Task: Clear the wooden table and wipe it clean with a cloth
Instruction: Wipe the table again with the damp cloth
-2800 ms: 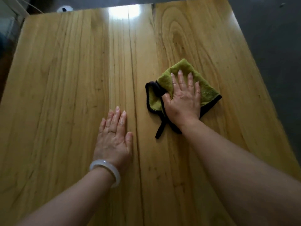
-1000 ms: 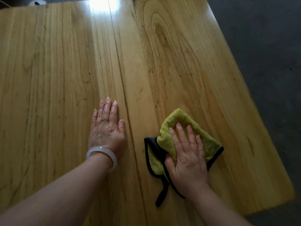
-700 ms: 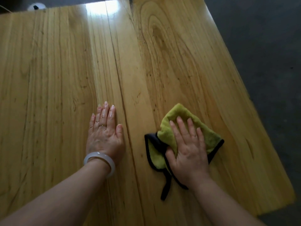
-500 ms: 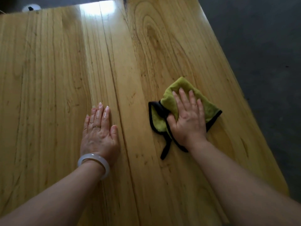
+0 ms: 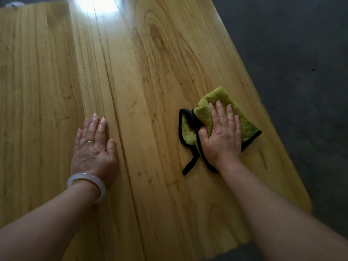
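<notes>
A folded olive-green microfibre cloth with black edging (image 5: 224,113) was seen lying on the right-hand part of the pale, varnished plank-topped wooden table (image 5: 146,72), near the table's right edge and well apart from the left hand. The right hand (image 5: 222,136) was laid flat over the cloth, fingers straight and slightly spread, pressing it onto the wood; the thumb was tucked against a black fold, though whether that fold was pinched could not be told. The left hand (image 5: 94,146) was spread flat on the bare planks, holding nothing, with a translucent white bangle (image 5: 87,184) worn at the wrist and a thin ring (image 5: 90,141) on one finger.

The wiping stroke appeared to be in hand. It would be done well if even palm pressure were kept over the whole cloth, strokes were run along the grain and overlapped, and the loose black strip (image 5: 190,164) trailing toward the person were gathered in so that it was not dragged. Care would be called for at the right edge, where the cloth could slip off.

The cloth was set diamond-wise, its long axis judged to run from the near left to the far right, with one rounded corner pointing away from the person.
</notes>
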Available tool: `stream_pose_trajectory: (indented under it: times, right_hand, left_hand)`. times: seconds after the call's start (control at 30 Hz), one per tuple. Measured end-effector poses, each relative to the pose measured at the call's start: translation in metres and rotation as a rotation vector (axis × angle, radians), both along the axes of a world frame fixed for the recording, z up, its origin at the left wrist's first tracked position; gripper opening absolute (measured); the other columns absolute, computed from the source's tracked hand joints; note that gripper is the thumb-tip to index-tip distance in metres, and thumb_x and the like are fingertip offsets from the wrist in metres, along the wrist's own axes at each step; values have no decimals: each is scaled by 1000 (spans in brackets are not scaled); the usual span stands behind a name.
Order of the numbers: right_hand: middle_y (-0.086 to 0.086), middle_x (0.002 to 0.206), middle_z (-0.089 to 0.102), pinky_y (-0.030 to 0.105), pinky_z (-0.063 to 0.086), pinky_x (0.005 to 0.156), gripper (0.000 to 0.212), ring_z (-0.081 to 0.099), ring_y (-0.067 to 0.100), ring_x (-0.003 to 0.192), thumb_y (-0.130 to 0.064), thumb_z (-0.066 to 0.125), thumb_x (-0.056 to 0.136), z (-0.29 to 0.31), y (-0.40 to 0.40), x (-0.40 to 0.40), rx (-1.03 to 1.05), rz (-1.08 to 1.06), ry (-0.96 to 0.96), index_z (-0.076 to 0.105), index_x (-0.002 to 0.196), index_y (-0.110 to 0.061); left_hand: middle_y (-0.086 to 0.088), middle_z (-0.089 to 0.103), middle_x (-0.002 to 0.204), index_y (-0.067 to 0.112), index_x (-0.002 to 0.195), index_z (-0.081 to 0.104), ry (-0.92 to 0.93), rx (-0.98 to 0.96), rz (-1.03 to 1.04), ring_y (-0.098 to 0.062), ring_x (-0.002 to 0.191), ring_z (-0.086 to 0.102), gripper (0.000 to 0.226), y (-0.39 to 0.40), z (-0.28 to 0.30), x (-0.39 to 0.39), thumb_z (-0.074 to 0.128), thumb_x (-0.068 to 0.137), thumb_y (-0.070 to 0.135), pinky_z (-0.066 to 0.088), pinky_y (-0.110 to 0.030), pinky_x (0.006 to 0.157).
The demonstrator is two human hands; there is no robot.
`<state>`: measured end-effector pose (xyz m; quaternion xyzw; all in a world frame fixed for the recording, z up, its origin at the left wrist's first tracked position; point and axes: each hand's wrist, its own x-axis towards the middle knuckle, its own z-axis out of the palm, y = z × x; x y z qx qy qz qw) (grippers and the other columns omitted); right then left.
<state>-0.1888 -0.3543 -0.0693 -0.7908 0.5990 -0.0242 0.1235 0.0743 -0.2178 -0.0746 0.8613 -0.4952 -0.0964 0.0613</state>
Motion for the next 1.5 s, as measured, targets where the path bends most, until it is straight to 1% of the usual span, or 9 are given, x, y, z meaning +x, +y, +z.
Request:
stream_pose_trajectory:
  times: [0.3,0.47,0.6,0.77,0.87,1.0,1.2,1.37,1.5]
  right_hand:
    - [0,164,13,47,7,121,70,4,22,151,-45,32,91,0,87,-60,-25,-33,-46,20,155,-20]
    - [1,162,19,48,11,120,69,12,25,150,-43,37,89,1,101,-75,-34,17,-58,27,154,-19]
    - [-1,162,20,48,8,120,71,10,24,151,-46,36,88,-1,68,-72,-33,44,-62,27,154,-22]
    - [-4,164,10,42,-2,121,77,0,20,151,-54,23,84,-1,-16,-59,-18,28,-15,18,156,-27]
    - [-6,164,3,40,-7,121,80,-5,17,151,-57,16,81,-1,-58,-57,-7,22,28,11,156,-29]
    - [-7,164,1,39,-8,121,76,-8,16,150,-55,17,85,-3,-73,-61,-13,9,34,9,156,-30]
    - [-5,164,2,40,-7,122,76,-7,18,151,-56,14,87,-4,-46,-84,-36,-94,37,9,156,-26]
    - [-2,164,9,44,-1,122,74,0,20,151,-54,20,89,-6,-2,-117,-67,-201,22,15,156,-22]
    - [0,163,11,46,2,122,73,3,22,151,-52,22,90,-8,34,-138,-92,-272,26,17,155,-20]
  left_hand:
    - [-1,8,159,13,150,19,-3,-12,5,-14,146,1,67,-3,1,-2,19,88,40,0,-34,119]
    - [-2,11,158,12,149,21,-2,-25,5,-15,146,2,67,-4,3,-2,20,89,40,-3,-29,118]
    - [-3,12,158,12,149,22,-10,-34,7,-14,146,3,67,-5,2,-1,20,89,40,-3,-29,118]
    - [-6,16,157,10,148,25,-32,-45,5,-18,145,7,67,-4,-3,1,21,88,39,-10,-18,114]
    - [-6,15,157,10,148,24,-40,-44,4,-18,145,6,67,-5,-4,2,20,88,41,-12,-16,112]
    - [-5,15,157,12,148,23,-31,-62,-6,-18,145,6,65,-4,-4,1,22,89,40,-11,-15,112]
    - [-4,14,157,13,147,23,-47,-76,-20,-2,140,-3,63,-2,-10,4,24,90,39,-11,-18,114]
    - [-5,15,157,13,147,23,-42,-93,-23,-17,145,5,63,-3,-14,6,24,89,39,-3,-28,117]
    - [-5,15,157,13,147,23,-48,-112,-20,-19,145,6,63,-3,-18,7,25,89,39,-3,-30,117]
